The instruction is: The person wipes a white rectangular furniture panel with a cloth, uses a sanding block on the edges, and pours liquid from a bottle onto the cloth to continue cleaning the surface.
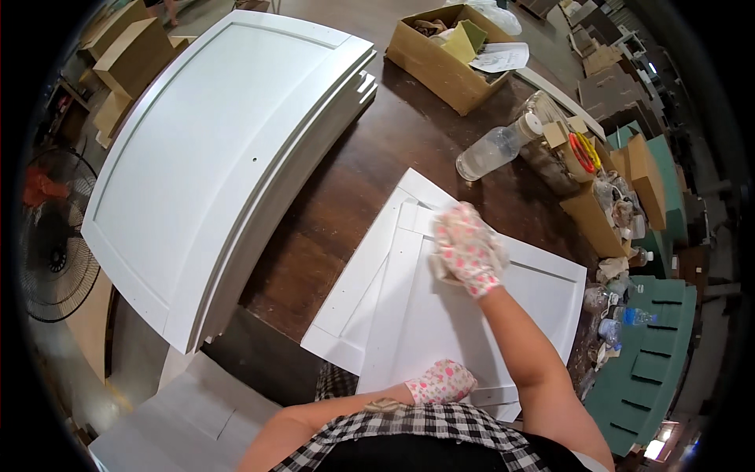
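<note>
Both my hands wear white gloves with a pink floral pattern. My right hand (469,245) is closed over a bunched beige rag (447,274), pressed to the upper part of a white framed panel (440,318). Under that panel lies another white panel (346,326), turned at an angle and showing along the left side. Close to my body, my left hand (442,382) rests on the lower part of the top panel. Its outline is rounded and compact, and the fingers do not show clearly.
A tall stack of white panels (212,149) stands left on the brown table (338,197). Beyond my right hand are a clear bottle (491,153), red-and-yellow-handled scissors (583,151) and a cardboard box (440,67). A fan (59,244) stands far left; green panels (649,354) far right.
</note>
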A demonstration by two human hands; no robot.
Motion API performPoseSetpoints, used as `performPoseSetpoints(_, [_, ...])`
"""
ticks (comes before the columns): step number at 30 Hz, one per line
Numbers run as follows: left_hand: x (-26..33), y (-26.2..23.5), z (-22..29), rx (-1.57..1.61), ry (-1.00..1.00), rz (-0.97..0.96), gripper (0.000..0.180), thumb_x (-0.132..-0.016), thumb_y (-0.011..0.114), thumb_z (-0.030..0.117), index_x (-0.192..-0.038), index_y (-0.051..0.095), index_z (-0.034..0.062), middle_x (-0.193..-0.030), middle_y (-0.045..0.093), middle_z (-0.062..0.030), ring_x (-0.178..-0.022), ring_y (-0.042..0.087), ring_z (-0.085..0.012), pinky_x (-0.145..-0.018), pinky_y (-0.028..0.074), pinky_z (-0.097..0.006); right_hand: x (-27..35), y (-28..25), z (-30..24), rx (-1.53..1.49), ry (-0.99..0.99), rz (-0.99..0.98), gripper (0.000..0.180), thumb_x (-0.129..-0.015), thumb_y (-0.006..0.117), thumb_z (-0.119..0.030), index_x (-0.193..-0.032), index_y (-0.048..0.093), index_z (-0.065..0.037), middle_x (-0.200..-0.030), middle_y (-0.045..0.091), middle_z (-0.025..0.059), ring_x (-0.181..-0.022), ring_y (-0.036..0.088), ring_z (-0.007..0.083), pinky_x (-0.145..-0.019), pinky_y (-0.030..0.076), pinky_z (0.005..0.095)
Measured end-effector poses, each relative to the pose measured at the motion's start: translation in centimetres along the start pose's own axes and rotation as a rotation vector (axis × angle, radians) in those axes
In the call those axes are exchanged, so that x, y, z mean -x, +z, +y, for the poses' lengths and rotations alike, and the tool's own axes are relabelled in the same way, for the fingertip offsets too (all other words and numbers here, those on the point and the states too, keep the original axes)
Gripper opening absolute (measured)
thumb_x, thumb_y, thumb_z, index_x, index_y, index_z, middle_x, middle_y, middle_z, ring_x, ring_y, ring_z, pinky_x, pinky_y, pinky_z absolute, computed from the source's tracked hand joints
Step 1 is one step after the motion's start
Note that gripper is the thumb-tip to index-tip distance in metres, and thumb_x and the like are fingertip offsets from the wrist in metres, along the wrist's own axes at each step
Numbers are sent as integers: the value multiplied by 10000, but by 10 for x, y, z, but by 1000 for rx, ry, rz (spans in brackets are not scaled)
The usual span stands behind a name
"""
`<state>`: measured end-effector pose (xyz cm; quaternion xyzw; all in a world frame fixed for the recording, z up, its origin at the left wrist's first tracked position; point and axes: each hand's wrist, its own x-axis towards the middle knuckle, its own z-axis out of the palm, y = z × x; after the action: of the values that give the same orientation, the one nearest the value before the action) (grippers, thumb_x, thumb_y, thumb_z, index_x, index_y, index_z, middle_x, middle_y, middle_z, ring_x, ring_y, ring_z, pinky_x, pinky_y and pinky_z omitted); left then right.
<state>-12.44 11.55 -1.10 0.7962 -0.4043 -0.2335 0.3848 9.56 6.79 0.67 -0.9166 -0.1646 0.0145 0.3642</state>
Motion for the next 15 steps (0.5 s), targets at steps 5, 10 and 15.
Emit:
performPoseSetpoints(5, [-1,-34,7,63,60,-133,111,-775,575,113,-773,674,64,-738,658,-133,-680,673,-281,-572,536,-403,60,-94,91,485,204,255,148,-893,513,-147,-926,607,-37,-989,571,141,-975,550,311,-871,458,410])
performPoseSetpoints(10, [-3,-24,7,103,52,-216,142,-830,550,134,-811,664,50,-761,657,-143,-669,661,-309,-577,530,-423,50,-79,94,694,136,254,148,-845,484,-143,-850,595,-45,-931,560,136,-921,527,301,-843,437,392])
performPoseSetpoints(15, [-4,-23,12,33,-90,-322,115,-804,563,150,-789,640,66,-759,654,-112,-740,659,-290,-671,527,-407,-24,16,-20,1090,-51,-133,137,-698,540,-123,-813,573,-56,-863,551,115,-836,540,272,-736,465,406])
